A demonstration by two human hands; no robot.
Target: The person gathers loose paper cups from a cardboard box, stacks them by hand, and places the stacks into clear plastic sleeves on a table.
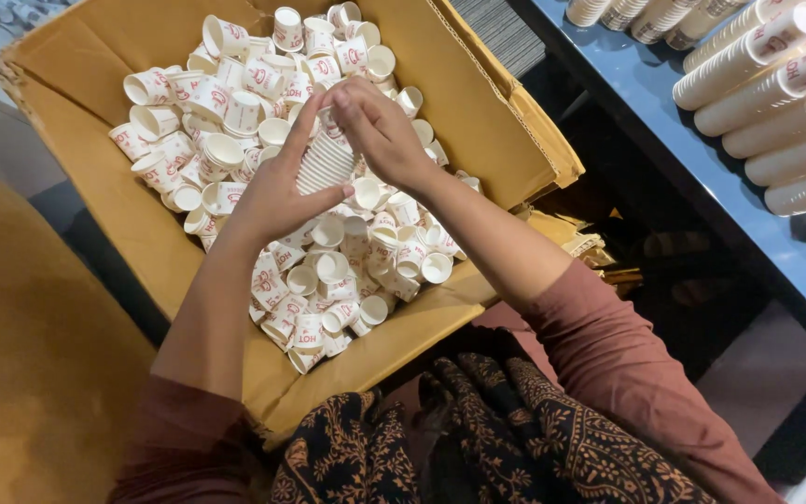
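In cardboard box (pixel 478 103): loose cups; blue table (pixel 701 159) at right.

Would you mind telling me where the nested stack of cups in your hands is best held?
Probably around its ribbed middle, from below and the left, as the left hand cradles the stack of cups. It lies tilted, so the right hand steadies the top end.

It looks like a small packing workshop: a cardboard box (pixel 123 224) brims with loose paper cups (pixel 235 112), nested cup stacks (pixel 776 84) line a blue desk (pixel 701 177).
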